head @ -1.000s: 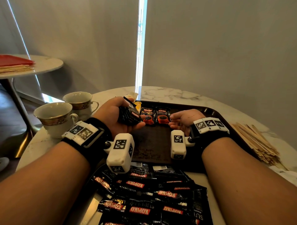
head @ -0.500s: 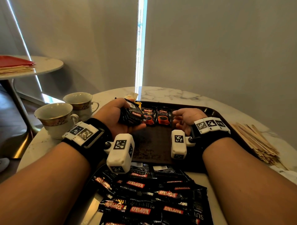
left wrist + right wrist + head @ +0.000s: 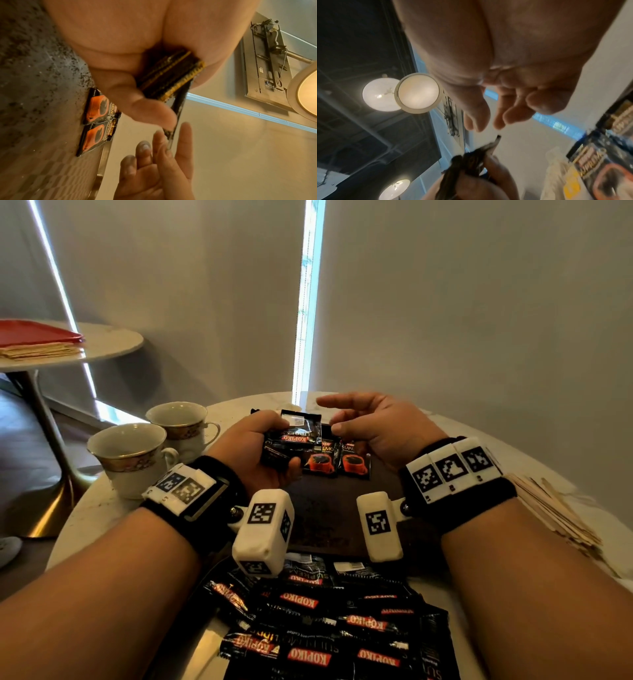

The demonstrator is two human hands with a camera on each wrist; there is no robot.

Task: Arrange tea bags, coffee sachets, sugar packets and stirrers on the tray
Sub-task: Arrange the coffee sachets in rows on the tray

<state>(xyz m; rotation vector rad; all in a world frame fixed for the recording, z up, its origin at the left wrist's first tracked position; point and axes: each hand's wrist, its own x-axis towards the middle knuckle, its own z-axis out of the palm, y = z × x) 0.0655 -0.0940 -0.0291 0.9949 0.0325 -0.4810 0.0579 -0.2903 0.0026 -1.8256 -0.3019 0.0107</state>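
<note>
Head view: at mid-frame the left hand (image 3: 253, 450) grips a small stack of black sachets (image 3: 291, 440), thumb below and fingers curled over the far edge. Just right of it the right hand (image 3: 373, 429) hovers with fingers spread and loosely bent, holding nothing, its fingertips near the top sachet of the stack but apart from it. Under both hands lies the dark tray (image 3: 325, 518); two sachets with orange cups (image 3: 337, 462) lie flat side by side on its far part, partly covered by the stack. A heap of loose sachets (image 3: 318, 621) fills the lower middle of the frame, on the table (image 3: 89, 508) in front of the tray. A sheaf of wooden stirrers (image 3: 555, 511) lies at the right edge, beside the tray. Two cups (image 3: 132, 457) stand at mid-left, off the tray.

Left wrist view: the thumb (image 3: 140, 106) and palm clamp the stack (image 3: 171, 77), seen edge-on in the upper middle. One sachet sticks out downward toward the right hand's (image 3: 154, 169) raised fingers at the bottom; whether they touch it I cannot tell. The two laid sachets (image 3: 97, 121) sit at the left on the speckled tray (image 3: 34, 81).

Right wrist view: the right hand (image 3: 496, 94) fills the top, fingers slightly curled and empty. Below, at the bottom middle, the left hand's (image 3: 479, 186) stack (image 3: 471, 158) shows blurred. The laid sachets (image 3: 607, 162) appear at the right edge.
</note>
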